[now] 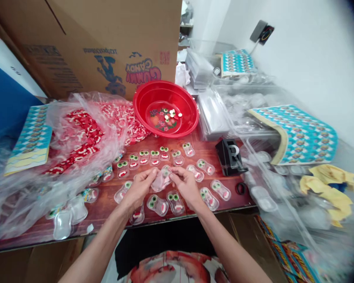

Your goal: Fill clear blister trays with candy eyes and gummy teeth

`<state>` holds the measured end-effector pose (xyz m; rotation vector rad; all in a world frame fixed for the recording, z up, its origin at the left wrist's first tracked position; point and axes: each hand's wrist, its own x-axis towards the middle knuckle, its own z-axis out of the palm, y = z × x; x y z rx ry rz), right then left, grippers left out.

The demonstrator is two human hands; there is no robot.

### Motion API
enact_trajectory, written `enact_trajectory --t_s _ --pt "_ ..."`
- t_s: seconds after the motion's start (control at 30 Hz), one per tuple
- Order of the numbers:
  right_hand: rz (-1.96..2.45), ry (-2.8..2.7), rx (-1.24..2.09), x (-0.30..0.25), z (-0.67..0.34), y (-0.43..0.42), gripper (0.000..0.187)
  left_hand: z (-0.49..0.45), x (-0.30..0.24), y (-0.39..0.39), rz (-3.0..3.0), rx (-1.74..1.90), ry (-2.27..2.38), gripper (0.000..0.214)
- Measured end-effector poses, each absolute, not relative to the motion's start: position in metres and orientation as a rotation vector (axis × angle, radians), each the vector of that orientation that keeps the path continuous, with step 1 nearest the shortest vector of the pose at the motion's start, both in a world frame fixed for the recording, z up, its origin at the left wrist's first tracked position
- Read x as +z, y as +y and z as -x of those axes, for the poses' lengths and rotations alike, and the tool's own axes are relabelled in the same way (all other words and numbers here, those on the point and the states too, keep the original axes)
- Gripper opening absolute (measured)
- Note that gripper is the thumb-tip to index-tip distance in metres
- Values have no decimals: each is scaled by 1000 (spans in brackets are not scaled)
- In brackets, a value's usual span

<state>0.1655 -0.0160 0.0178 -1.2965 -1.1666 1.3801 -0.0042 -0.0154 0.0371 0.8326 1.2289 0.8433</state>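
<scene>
My left hand (143, 184) and my right hand (185, 183) meet over the middle of the table. Between them they pinch a small clear plastic blister pack (159, 182), one hand at each side. Something pink and red shows through it, and a green-and-white candy eye sits at its upper end. Around my hands lie several similar packs, each with gummy eyes and red-and-white gummy teeth, such as one pack (175, 202) just below my right fingers and another pack (157, 205) beside it.
Beyond the packs stands a red basin (166, 131) with a few candies inside. A plastic bag of gummy teeth (85, 133) fills the left. To the right are a black tape dispenser (228, 159), clear trays (214, 112) and label sheets (303, 135). A cardboard box (76, 31) rises behind.
</scene>
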Motion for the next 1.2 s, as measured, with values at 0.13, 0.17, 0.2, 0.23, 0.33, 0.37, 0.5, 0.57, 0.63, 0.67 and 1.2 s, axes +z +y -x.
enact_trajectory --t_s 0.13,0.17,0.2,0.23,0.33,0.37,0.5,0.57,0.63,0.67,1.2 --pt "1248 -1279 1357 23 -171 -4 12 12 45 -24 -525 681 940 39" --pt "1236 -1325 1342 25 -171 -3 12 13 45 -27 -500 673 875 39" --pt "1228 -1372 1325 27 -170 -2 13 13 45 -29 -487 680 822 39" --pt "1232 -1412 1298 28 -168 -2 14 13 44 -32 -478 703 788 40" --pt "1323 -1470 1133 35 -161 -8 17 12 44 -42 -458 811 797 46" --pt "1357 -1456 1067 39 -158 -12 17 11 45 -45 -459 855 826 49" --pt "1267 -1334 1290 57 -145 -26 11 10 54 -54 -493 986 920 57" --pt "1173 -1269 1526 65 -140 -30 13 10 57 -58 -503 997 926 58" --pt "1123 -1229 1610 69 -138 -32 15 13 59 -62 -504 993 924 59" --pt "1104 -1224 1618 69 -137 -32 15 15 59 -64 -509 987 927 60" --pt "1111 -1320 1647 71 -134 -35 8 26 58 -81 -617 950 938 68"
